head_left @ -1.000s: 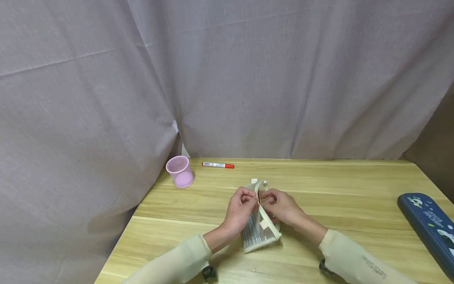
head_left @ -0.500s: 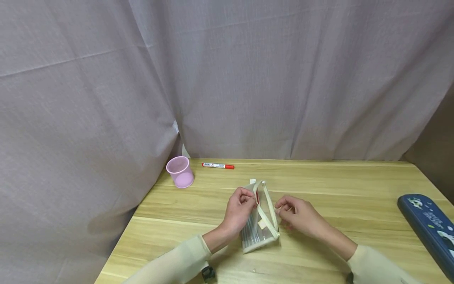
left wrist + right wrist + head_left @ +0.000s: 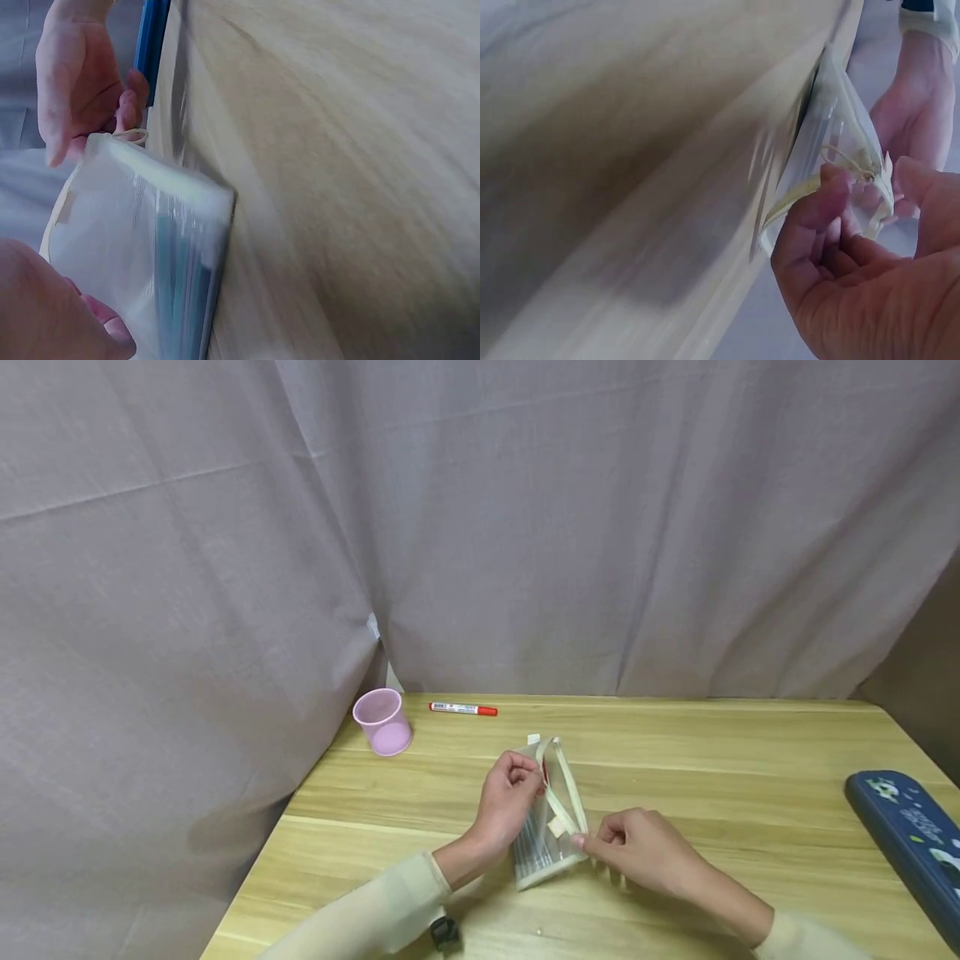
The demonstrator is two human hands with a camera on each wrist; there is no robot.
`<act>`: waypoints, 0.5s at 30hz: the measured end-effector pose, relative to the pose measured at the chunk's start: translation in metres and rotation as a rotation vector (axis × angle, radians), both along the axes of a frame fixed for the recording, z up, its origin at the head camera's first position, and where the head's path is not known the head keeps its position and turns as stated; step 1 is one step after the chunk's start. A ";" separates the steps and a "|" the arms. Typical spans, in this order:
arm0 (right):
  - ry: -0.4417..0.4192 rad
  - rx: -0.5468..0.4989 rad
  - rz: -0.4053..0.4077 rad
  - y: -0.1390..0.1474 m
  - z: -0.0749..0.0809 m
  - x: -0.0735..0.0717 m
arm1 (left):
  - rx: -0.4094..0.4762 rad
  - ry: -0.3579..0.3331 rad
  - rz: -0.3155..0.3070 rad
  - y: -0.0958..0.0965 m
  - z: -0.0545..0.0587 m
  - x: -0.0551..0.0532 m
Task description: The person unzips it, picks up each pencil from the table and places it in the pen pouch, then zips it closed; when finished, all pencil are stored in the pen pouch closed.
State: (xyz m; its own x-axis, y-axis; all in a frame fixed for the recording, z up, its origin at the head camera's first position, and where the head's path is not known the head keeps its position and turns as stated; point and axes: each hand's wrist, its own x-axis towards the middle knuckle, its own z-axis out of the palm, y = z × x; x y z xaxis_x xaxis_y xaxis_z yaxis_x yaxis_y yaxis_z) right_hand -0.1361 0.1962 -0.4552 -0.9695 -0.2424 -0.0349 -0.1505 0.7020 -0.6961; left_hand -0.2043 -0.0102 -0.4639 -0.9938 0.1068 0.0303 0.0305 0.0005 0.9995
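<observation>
A clear zip pouch (image 3: 538, 852) with cream edging stands on the table, its zip partly undone and gaping at the far end. Slim stick-like things (image 3: 184, 285) show through its side, and something red (image 3: 545, 772) shows inside the opening. My left hand (image 3: 506, 802) pinches the near edge of the mouth between thumb and fingers. At the zip's near end, my right hand (image 3: 645, 852) has its thumb and curled index finger on either side of the corner. The zip end and its thin cord loop (image 3: 844, 159) show between those fingertips in the right wrist view.
A pink cup (image 3: 382, 722) stands at the table's back left, with a red-capped marker (image 3: 462, 708) lying beside it. To the far right lies a dark blue pencil case (image 3: 911, 843). Grey cloth (image 3: 487, 527) hangs behind the table.
My right hand has left the pouch's far opening, swung out to the right, and come to the zip's near end. The left hand keeps its hold on the mouth.
</observation>
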 end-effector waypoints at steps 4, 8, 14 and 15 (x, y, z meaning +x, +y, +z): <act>0.004 -0.031 0.000 -0.006 -0.005 -0.001 | 0.007 -0.002 -0.002 0.002 0.000 -0.003; -0.015 -0.099 0.004 -0.010 -0.007 -0.002 | -0.002 -0.006 -0.019 0.004 -0.001 -0.005; -0.107 -0.228 0.006 -0.012 -0.006 0.000 | -0.095 0.033 -0.085 0.001 -0.002 -0.005; -0.128 -0.260 0.011 -0.013 -0.006 0.001 | -0.128 0.052 -0.110 -0.001 -0.003 -0.004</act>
